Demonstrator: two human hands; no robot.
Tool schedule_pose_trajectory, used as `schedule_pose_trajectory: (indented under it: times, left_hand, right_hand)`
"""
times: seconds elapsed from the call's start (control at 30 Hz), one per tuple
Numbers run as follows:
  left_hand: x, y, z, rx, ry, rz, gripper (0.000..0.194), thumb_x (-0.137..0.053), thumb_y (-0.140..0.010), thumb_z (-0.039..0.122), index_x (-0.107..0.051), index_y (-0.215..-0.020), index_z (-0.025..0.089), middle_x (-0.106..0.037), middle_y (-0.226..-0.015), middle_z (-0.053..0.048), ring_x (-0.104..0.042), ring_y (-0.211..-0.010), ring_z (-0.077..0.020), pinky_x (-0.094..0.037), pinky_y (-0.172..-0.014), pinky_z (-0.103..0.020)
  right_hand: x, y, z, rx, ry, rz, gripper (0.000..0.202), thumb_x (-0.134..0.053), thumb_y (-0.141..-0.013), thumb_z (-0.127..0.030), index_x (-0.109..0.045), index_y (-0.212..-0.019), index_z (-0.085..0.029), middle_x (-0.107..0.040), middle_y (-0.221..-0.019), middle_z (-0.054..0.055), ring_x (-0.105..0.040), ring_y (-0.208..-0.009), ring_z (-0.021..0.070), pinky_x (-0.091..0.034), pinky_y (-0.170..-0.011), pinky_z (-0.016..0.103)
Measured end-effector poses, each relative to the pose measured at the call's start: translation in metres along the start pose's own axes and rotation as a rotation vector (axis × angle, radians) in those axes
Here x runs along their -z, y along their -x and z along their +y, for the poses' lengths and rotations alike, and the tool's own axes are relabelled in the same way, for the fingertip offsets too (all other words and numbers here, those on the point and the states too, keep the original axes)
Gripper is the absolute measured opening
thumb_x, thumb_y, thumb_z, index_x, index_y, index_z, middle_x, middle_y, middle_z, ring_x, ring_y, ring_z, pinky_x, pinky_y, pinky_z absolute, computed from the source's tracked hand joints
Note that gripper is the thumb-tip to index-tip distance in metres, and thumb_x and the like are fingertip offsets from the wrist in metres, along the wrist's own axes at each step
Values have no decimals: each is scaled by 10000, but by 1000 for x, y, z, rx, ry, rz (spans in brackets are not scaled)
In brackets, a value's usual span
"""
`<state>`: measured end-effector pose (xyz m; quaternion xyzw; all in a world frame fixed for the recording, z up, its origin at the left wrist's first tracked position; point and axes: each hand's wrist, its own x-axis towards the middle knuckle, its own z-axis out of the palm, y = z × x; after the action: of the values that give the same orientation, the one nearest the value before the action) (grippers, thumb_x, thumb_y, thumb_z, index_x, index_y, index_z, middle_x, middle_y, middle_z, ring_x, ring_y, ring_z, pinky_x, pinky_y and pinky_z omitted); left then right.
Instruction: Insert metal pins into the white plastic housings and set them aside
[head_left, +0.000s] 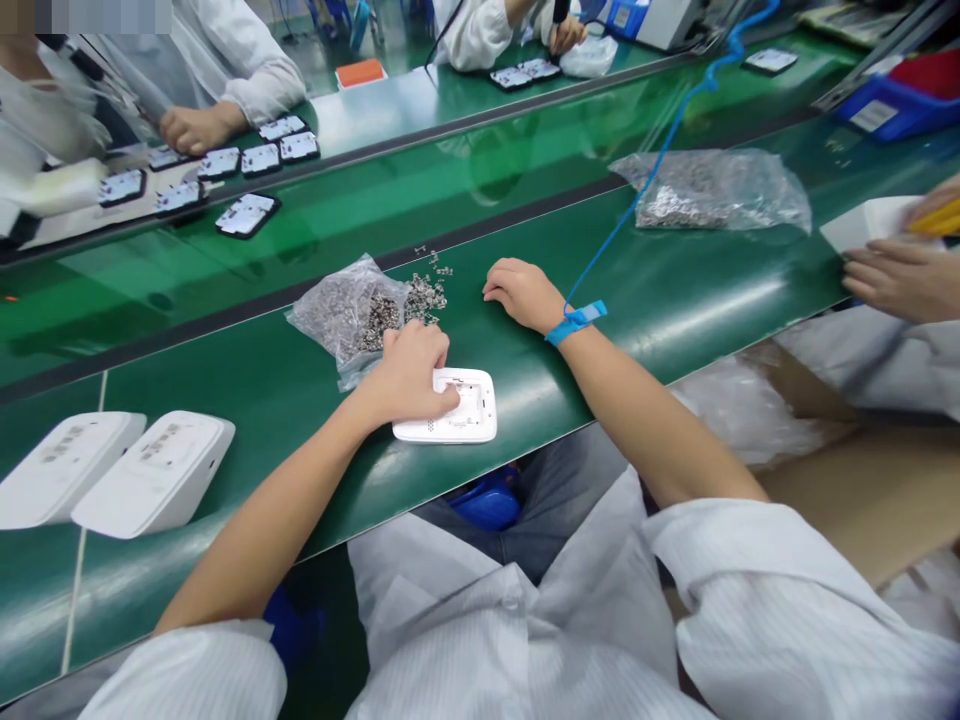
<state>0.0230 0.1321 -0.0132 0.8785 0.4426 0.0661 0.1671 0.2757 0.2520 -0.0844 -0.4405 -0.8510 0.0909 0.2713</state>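
Note:
A white plastic housing with rounded corners and a recess lies on the green bench near its front edge. My left hand is closed on its left end, the thumb over the recess and the fingers at the far side. Just beyond that hand, small metal parts spill from a clear plastic bag. To the right of the pile, my right hand rests on the bench, fingers curled together; what they hold, if anything, is hidden. A blue wrist strap with a coiled cord circles my right wrist.
Two white devices lie at the left. Another bag of metal parts sits at the right, near a co-worker's hands and a blue bin. Across the green belt, people handle circuit boards.

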Motion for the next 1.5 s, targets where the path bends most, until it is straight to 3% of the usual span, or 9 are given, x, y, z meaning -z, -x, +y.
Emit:
schedule_pose_trajectory:
  times: [0.2,0.3,0.4,0.5,0.6,0.77,0.93,1.3,1.5]
  left_hand:
    - [-2,1,4,-20,-88,36,306,-651,-770,356,-384,-744,209,-595,-868,-54,-510,-962,-261,-247,-755,-400]
    - [-3,0,6,-50,-141,29,278,-645,-785,353,-415,-739,203,-611,-880,-69,-523,-980,-275,-250,-755,-411]
    - [-4,-2,6,-75,-157,27,231,-628,-800,338,-449,-754,199,-621,-905,-79,-532,-980,-279,-257,-755,-419]
    - [-6,-1,5,-62,-150,40,218,-631,-805,344,-474,-772,196,-622,-921,-86,-535,-973,-280,-267,-757,-422]
    - [-7,2,5,-54,-144,95,242,-669,-791,373,-511,-790,190,-623,-950,-102,-526,-1007,-300,-279,-774,-429]
    - [-8,9,7,-187,-195,209,249,-639,-872,429,-597,-877,183,-636,-1056,-124,-491,-1087,-326,-286,-819,-467]
    - [-8,9,8,-183,-203,178,224,-646,-876,401,-631,-906,180,-646,-1057,-122,-485,-1091,-326,-286,-839,-480]
    - [-10,8,9,-124,-171,144,213,-643,-884,390,-611,-836,186,-644,-969,-104,-490,-1043,-297,-281,-817,-451]
    - [-10,8,10,-129,-166,133,228,-632,-894,400,-605,-840,180,-652,-979,-110,-495,-1040,-297,-273,-809,-447]
  right_hand:
    - [19,34,-54,-90,-74,193,128,-538,-971,-201,-645,-903,-186,-693,-928,88,-629,-842,230,-492,-804,367]
    - [30,64,-93,-53,-191,141,184,-496,-971,-155,-672,-1013,-190,-717,-902,44,-636,-725,172,-512,-753,320]
    - [34,89,-121,0,-253,60,307,-448,-951,-92,-686,-1120,-188,-747,-949,48,-685,-801,177,-536,-782,313]
    - [31,102,-135,14,-233,41,228,-496,-959,-114,-711,-982,-187,-750,-955,68,-689,-886,207,-531,-814,333]
    - [25,105,-144,-21,-281,109,163,-558,-956,-139,-697,-888,-190,-719,-923,65,-659,-883,208,-519,-806,334]
    - [18,103,-156,-116,-460,222,309,-519,-991,-163,-695,-1240,-211,-675,-924,39,-619,-809,173,-513,-744,312]
    - [13,103,-157,-223,-407,299,184,-608,-979,-259,-788,-970,-225,-721,-897,49,-655,-801,190,-520,-718,332]
    - [18,106,-158,-306,-369,212,190,-602,-951,-216,-789,-984,-226,-783,-967,58,-727,-824,206,-577,-733,342]
    - [16,109,-162,-175,-209,198,181,-591,-954,-154,-756,-911,-214,-758,-986,72,-696,-923,232,-564,-829,387]
